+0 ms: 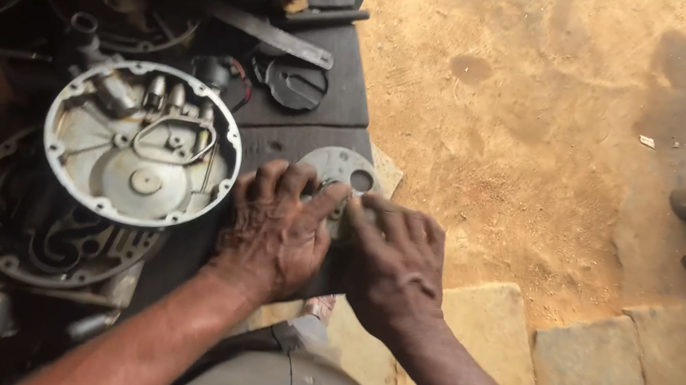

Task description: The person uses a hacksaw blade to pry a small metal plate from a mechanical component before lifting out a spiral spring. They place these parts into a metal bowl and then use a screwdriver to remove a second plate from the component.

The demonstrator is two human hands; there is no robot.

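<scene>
Dark workbench (319, 113): both hands (335, 238) pressing round grey plate (338, 166).

A dark, greasy surface (323, 90) fills the left. On it lie a round housing (142, 143) stacked on a ringed casing (26, 231), a black disc (295, 83) farther off, a flat bar (272, 34), and a grey plate (338, 168) near its right edge. Sandy floor (540, 143) lies right.

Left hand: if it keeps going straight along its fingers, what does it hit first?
The left hand points up and right, fingertips already on the round grey plate. Past that, probably the dark disc-shaped cap on the bench, though depth is unclear.
</scene>
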